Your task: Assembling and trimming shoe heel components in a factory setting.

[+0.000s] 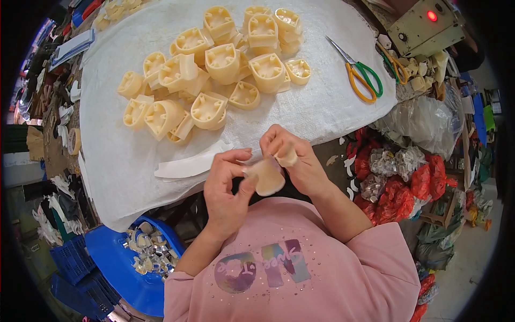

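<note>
A cream, D-shaped plastic shoe heel (270, 184) is up in front of my chest, just off the near table edge, slightly blurred. My left hand (225, 188) grips its left side between thumb and fingers. My right hand (303, 166) is closed at its upper right edge, fingertips pinched together; whether a small bit is between them is hidden. A pale cover (286, 154) wraps one right finger. Beyond my hands, a heap of similar heels (222, 61) lies on the white cloth (327, 115), many showing hollow, studded undersides.
A curved white strip (188, 162) lies by the near cloth edge. Scissors (360, 75) with orange and green handles rest at right, near a metal box (426, 29) with a red light. A blue basin (112, 263) of shiny pieces stands lower left; red bags (397, 201) sit lower right.
</note>
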{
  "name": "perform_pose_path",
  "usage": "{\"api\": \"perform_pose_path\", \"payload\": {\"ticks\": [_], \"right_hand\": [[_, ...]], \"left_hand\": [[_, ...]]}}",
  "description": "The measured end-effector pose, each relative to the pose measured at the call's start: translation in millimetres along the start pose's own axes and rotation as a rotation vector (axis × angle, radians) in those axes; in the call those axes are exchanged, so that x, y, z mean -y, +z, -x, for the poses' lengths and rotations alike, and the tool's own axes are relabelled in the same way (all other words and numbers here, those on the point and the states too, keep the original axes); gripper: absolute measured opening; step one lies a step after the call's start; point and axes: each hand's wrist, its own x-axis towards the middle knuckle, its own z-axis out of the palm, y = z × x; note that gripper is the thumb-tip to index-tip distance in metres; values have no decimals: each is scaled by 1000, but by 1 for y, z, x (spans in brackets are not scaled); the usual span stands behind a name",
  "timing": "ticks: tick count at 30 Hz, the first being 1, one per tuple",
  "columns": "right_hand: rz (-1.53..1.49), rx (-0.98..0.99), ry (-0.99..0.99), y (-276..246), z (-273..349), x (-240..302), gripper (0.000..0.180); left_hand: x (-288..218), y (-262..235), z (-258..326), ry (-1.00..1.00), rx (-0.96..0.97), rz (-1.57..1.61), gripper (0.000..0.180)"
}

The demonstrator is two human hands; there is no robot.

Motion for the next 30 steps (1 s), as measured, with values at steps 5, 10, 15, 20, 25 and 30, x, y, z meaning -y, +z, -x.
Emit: {"api": "perform_pose_path", "payload": {"ticks": [5, 10, 15, 20, 25, 30], "right_hand": [[-56, -257, -41, -15, -6, -6, 35], [-156, 101, 401, -14, -7, 7, 54], [70, 152, 166, -18, -7, 10, 77], [488, 15, -315, -11, -9, 2, 76], [498, 81, -418, 4, -5, 3, 75], [478, 20, -340, 14, 0, -12, 83]], "left_hand": [[-2, -7, -3, 65, -126, -40, 15], [-4, -7, -5, 330, -67, -328, 13], [-3, -13, -1, 480, 22, -371, 26], [32, 3, 1, -14, -95, 1030, 82], [-7, -1, -14, -383, 244, 704, 80], [0, 11, -2, -389, -15, 748, 54]]}}
